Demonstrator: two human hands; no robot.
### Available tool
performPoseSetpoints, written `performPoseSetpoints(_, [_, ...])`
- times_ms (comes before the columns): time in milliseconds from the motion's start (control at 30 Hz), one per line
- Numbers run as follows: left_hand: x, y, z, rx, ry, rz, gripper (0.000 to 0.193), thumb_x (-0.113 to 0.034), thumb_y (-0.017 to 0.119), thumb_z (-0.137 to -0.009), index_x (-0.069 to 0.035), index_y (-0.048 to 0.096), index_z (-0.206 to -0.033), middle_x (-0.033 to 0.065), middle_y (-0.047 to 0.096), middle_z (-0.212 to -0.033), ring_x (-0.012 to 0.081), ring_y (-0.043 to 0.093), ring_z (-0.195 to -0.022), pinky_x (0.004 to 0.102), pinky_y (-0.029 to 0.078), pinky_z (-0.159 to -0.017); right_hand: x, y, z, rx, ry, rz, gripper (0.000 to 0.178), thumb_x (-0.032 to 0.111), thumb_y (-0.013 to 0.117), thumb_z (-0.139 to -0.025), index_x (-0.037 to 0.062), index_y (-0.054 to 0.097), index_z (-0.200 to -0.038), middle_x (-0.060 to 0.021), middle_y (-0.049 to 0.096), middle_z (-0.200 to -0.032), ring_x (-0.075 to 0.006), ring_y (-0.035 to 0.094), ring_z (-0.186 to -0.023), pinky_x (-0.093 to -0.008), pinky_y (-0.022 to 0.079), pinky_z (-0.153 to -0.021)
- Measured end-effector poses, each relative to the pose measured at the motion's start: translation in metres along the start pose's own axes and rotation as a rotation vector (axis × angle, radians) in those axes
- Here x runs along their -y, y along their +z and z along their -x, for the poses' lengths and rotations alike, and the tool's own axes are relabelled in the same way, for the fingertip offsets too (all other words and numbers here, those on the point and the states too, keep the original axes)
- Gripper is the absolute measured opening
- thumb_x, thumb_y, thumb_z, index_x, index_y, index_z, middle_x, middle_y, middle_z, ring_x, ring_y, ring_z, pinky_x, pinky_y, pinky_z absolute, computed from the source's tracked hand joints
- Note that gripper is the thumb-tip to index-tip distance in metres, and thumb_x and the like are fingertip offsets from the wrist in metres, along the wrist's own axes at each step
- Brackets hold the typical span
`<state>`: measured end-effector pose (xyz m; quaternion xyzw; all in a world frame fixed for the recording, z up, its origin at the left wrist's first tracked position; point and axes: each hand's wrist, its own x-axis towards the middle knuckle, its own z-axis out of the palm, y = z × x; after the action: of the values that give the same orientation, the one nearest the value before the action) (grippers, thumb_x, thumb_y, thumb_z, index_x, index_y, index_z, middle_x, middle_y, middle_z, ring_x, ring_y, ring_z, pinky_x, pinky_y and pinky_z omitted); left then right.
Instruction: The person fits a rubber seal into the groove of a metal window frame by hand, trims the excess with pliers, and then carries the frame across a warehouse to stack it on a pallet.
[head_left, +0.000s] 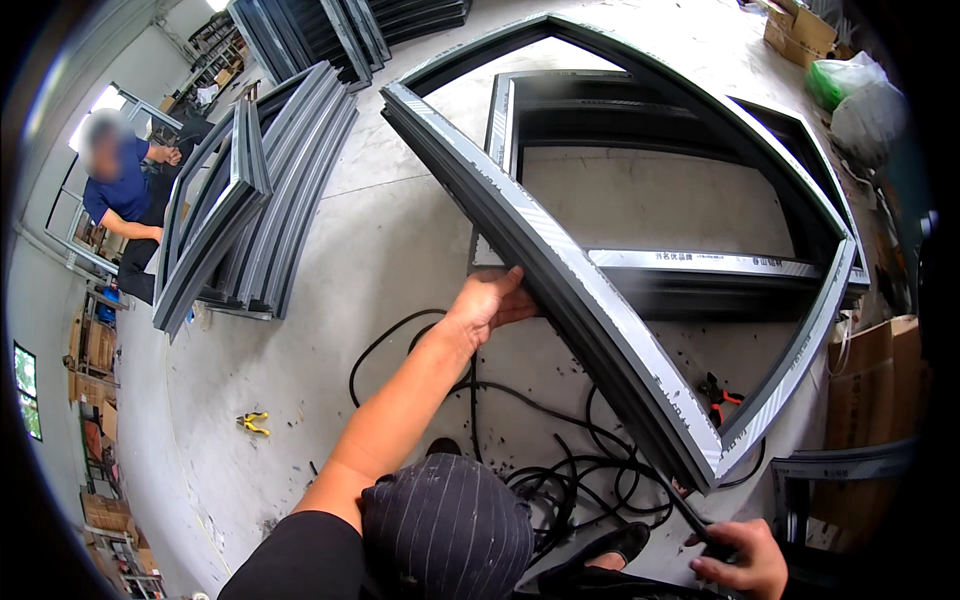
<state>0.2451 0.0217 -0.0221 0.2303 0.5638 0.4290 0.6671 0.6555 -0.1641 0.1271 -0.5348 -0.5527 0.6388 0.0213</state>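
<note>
A large dark window frame (600,285), with pale film along its faces, stands tilted in front of me. My left hand (487,305) grips its near long side at about the middle, thumb on top and fingers against the edge. At the lower right, my right hand (745,562) is closed on a black rubber strip (682,505), which runs up to the frame's near corner. More of the black strip lies in loose coils (575,470) on the floor below. Behind the tilted frame is another window frame (690,260), partly hidden by it.
Yellow-handled pliers (253,423) lie on the floor at left, red-handled pliers (718,395) inside the near corner. Stacked frames (290,190) stand at left, beside a person in blue (125,190). Cardboard boxes (870,390) and plastic bags (865,115) line the right.
</note>
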Motion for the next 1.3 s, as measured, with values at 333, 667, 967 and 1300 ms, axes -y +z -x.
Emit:
performPoseSetpoints(333, [0.013,0.007,0.014,0.093,0.020,0.016,0.040,-0.024,0.059,-0.095,0.009,0.051,-0.117,0.0201,0.061,-0.111,0.0310,0.062,-0.104,0.0440,0.051,-0.095,-0.059,-0.016,0.061,-0.138,0.118,-0.284,0.024,0.016,0.061,-0.092,-0.0052,0.061,-0.104,-0.0001,0.057,-0.068,-0.0061,0.051,-0.057,-0.0211,0.039,-0.051])
performPoseSetpoints(667, [0.059,0.069,0.064,0.445,-0.291,-0.147,0.043,-0.030,0.058,-0.095,0.003,0.052,-0.122,0.0193,0.062,-0.118,0.0317,0.061,-0.111,0.0445,0.051,-0.094,-0.095,-0.016,0.033,-0.176,0.011,-0.081,0.021,0.017,0.069,-0.077,-0.0038,0.068,-0.080,-0.0102,0.062,-0.065,-0.0166,0.060,-0.060,-0.0287,0.045,-0.057])
performPoseSetpoints(967, [0.088,0.104,0.077,0.635,-0.360,-0.128,0.051,-0.034,0.053,-0.097,0.008,0.048,-0.126,0.0254,0.062,-0.115,0.0338,0.061,-0.110,0.0445,0.053,-0.091,-0.122,-0.016,0.032,-0.254,0.047,0.016,0.022,0.012,0.074,-0.074,-0.0064,0.064,-0.080,-0.0085,0.060,-0.065,-0.0141,0.059,-0.062,-0.0269,0.046,-0.058])
performPoseSetpoints(1300, [0.032,0.022,0.010,0.167,-0.065,0.050,0.043,-0.032,0.058,-0.094,0.002,0.055,-0.120,0.0189,0.064,-0.114,0.0342,0.060,-0.110,0.0476,0.045,-0.101,-0.134,-0.015,0.024,-0.291,0.186,-0.202,0.014,0.005,0.071,-0.081,-0.0069,0.062,-0.080,-0.0050,0.061,-0.063,-0.0093,0.057,-0.057,-0.0239,0.045,-0.053])
